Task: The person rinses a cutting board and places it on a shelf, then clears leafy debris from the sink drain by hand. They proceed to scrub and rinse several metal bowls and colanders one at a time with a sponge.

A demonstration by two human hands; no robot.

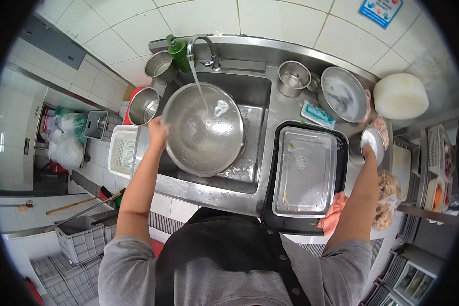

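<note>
A big metal colander (188, 148) with small holes is tilted over the sink (255, 176), under a running tap (194, 48). Its left rim is gripped by my left hand (159, 132), which is slightly blurred. Over on the right, my right hand (368, 149) reaches into a metal pot (357, 153) with something white, perhaps suds, inside. The fingers of that hand are hidden in the pot. Water falls into the colander, where a small white patch of foam (221, 107) shows.
Right of the sink lie a metal tray (303, 176) on a black tray (269, 204), a teal scrubber (317, 115) and an orange cloth (334, 211). Behind stand a sudsy basin (363, 86) and a small pot (294, 76). Metal containers (144, 105) and a green bottle (178, 53) are at left.
</note>
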